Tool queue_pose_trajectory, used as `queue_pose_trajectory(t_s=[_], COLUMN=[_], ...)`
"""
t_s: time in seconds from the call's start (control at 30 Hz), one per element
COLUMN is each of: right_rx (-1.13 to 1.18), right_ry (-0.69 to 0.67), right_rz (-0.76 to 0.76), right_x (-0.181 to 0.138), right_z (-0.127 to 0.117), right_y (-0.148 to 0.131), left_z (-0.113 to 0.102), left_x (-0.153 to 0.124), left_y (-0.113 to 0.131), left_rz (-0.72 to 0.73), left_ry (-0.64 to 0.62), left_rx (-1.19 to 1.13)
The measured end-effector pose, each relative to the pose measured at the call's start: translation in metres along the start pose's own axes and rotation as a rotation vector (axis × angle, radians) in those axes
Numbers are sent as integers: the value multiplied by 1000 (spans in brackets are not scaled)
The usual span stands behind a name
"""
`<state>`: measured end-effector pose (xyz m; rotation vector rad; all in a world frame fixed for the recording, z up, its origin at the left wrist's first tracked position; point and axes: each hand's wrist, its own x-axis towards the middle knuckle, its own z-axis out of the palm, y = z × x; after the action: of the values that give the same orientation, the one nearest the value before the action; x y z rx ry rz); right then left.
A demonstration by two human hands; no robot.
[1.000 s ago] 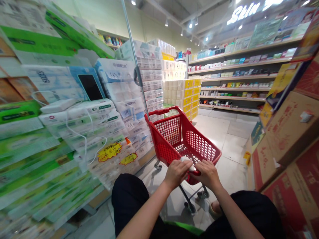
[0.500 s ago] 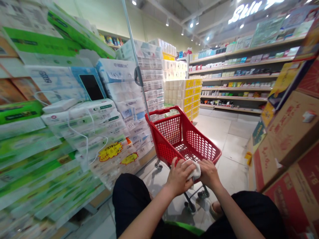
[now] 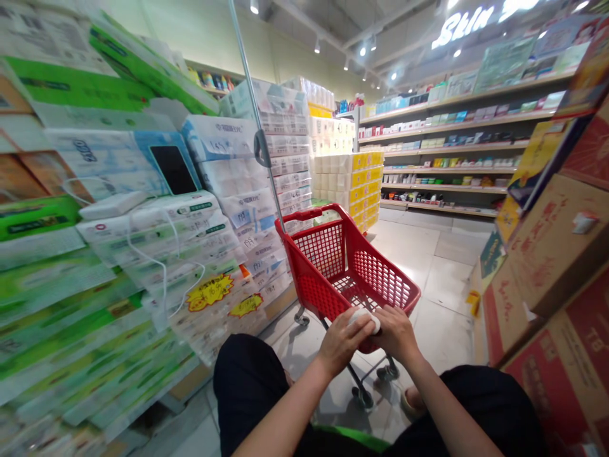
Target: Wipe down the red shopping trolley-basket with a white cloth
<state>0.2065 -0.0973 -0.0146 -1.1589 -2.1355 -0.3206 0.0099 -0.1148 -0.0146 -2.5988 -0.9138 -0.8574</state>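
A red plastic shopping cart (image 3: pixel 304 279) on metal legs with casters stands in front of my knees, its basket bare inside. My left hand (image 3: pixel 343 337) is closed around a white cloth (image 3: pixel 365 319), bunched up at the cart's near rim. Close beside it, my right hand (image 3: pixel 394 331) has its fingers curled over the same rim, touching the edge of the cloth. What lies under both sets of fingers is partly hidden. A tall metal pole (image 3: pixel 252 95) rises from the cart's far left corner.
Stacked tissue packs (image 3: pixel 157 235) fill the left side, with a phone (image 3: pixel 174 169) and a white cable on them. Cardboard boxes (image 3: pixel 556 247) are piled along the right. Shelves of goods (image 3: pixel 447 139) line the back, behind the tiled floor (image 3: pixel 428 254).
My left hand has drawn its fingers in and bunched the cloth into a smaller wad, slightly nearer my right hand. The cart stays in place.
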Motion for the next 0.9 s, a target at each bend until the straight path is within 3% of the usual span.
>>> queue_pose_trajectory(t_s=[0.37,0.53,0.73,0.9], right_rx=[9,-16,-63,-50], right_ry=[-10,-5,-10,-24], right_rz=[-3,-9,-17,-26], right_x=[-1,0,-3,-4], right_z=[-3,-6,-8,-10], right_y=[1,-2,1,8], left_z=[-3,-16,-32,-17], left_x=[3,22,26,21], left_y=[2,-24,-71,-54], left_rz=[47,82,-186,-218], left_ry=[-19,-106,-55,-5], left_rx=[22,92,201,231])
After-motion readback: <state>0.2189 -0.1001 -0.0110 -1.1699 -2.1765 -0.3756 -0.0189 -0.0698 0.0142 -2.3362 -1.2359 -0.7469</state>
